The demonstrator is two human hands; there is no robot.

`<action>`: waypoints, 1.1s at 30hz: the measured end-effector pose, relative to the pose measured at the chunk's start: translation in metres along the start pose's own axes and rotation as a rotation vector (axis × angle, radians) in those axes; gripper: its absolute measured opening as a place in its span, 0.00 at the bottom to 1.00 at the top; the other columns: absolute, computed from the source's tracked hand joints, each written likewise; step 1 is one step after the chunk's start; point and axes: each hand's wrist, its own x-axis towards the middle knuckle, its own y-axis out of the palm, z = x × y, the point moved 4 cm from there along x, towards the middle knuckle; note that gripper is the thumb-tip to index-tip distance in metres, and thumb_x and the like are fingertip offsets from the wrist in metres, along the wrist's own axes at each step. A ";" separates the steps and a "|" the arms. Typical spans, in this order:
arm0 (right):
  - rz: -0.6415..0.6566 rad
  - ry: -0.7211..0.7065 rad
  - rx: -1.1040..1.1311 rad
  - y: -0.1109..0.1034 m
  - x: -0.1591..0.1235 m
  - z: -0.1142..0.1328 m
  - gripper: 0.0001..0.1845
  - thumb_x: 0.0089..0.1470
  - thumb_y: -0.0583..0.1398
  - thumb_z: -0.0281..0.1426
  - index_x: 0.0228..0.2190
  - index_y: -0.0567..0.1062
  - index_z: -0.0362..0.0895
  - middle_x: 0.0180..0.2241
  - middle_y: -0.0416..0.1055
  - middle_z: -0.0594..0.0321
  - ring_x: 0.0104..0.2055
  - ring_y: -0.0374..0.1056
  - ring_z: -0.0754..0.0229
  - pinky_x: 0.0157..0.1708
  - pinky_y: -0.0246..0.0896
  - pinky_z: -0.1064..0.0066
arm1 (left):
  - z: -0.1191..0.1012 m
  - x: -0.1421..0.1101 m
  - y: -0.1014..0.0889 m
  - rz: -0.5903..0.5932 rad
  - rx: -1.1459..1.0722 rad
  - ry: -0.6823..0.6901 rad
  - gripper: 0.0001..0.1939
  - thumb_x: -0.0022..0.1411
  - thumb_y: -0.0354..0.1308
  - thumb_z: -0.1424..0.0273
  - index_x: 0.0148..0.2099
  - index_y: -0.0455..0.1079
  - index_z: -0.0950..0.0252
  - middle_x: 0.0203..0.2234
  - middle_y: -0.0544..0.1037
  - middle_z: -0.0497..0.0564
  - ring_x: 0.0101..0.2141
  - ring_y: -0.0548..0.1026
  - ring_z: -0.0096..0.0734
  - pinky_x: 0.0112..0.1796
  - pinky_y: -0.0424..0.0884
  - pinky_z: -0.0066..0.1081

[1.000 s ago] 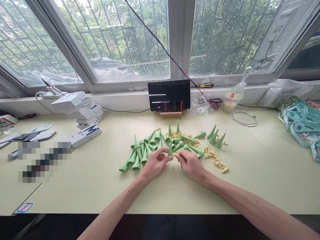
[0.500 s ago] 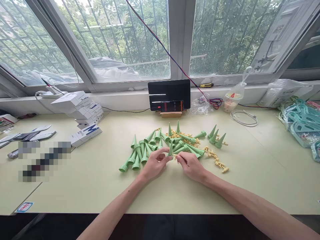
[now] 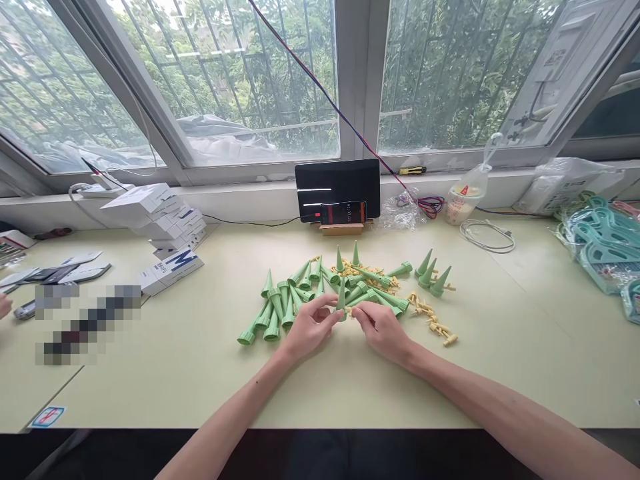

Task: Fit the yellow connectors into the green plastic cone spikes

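Observation:
My left hand (image 3: 311,327) pinches a green plastic cone spike (image 3: 341,295) near its wide base, with the tip pointing up. Just to the right, my right hand (image 3: 384,331) has its fingers closed on a small yellow plastic valve piece (image 3: 349,311), which sits against the side of the cone's base. Whether the valve is inside the cone is hidden by my fingers. Behind my hands lies a pile of green cone spikes (image 3: 277,301) and yellow valve pieces (image 3: 393,283). Three cones with valves (image 3: 427,273) stand at the right of the pile.
A row of loose yellow pieces (image 3: 435,321) lies right of my right hand. A phone (image 3: 345,213) leans on a dark tablet (image 3: 337,181) at the back. White boxes (image 3: 170,270) are stacked left; teal hangers (image 3: 605,250) lie right. Another person's hand (image 3: 4,305) shows at the left edge.
Both hands stay nearly in place. The valve piece now shows less between my fingers, close against the cone. Another person's hand has come in at the left edge.

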 end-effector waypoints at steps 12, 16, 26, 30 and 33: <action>-0.080 -0.031 -0.001 -0.001 -0.002 -0.002 0.05 0.65 0.57 0.32 0.41 0.71 0.45 0.37 0.73 0.59 0.26 0.64 0.64 0.25 0.61 0.71 | 0.004 0.003 -0.001 -0.026 -0.088 -0.033 0.19 0.63 0.62 0.57 0.48 0.70 0.66 0.29 0.76 0.49 0.18 0.66 0.19 0.18 0.63 0.22; -0.093 -0.033 -0.023 -0.002 -0.002 -0.003 0.05 0.65 0.58 0.32 0.36 0.72 0.45 0.32 0.72 0.61 0.28 0.64 0.62 0.27 0.60 0.70 | 0.004 0.001 -0.001 -0.027 -0.016 -0.020 0.20 0.63 0.61 0.56 0.49 0.70 0.65 0.31 0.77 0.50 0.20 0.68 0.21 0.20 0.65 0.23; -0.095 -0.020 -0.044 0.000 -0.003 -0.008 0.08 0.64 0.59 0.33 0.31 0.72 0.45 0.26 0.70 0.64 0.25 0.63 0.62 0.26 0.57 0.70 | 0.004 0.001 -0.002 -0.012 0.107 0.028 0.19 0.62 0.62 0.57 0.50 0.73 0.64 0.37 0.77 0.52 0.22 0.70 0.21 0.23 0.68 0.24; -0.083 -0.009 -0.050 -0.001 -0.003 -0.007 0.10 0.65 0.57 0.34 0.30 0.71 0.45 0.25 0.69 0.64 0.25 0.62 0.62 0.25 0.56 0.70 | 0.003 0.000 -0.002 0.002 0.107 0.035 0.19 0.62 0.62 0.57 0.49 0.73 0.64 0.31 0.76 0.49 0.19 0.68 0.20 0.22 0.67 0.24; -0.066 -0.004 -0.047 -0.001 -0.003 -0.005 0.12 0.65 0.57 0.33 0.28 0.70 0.45 0.24 0.68 0.65 0.24 0.61 0.62 0.25 0.55 0.70 | 0.004 0.000 -0.001 0.024 0.094 0.016 0.18 0.63 0.62 0.57 0.49 0.72 0.64 0.18 0.69 0.42 0.17 0.67 0.23 0.21 0.67 0.24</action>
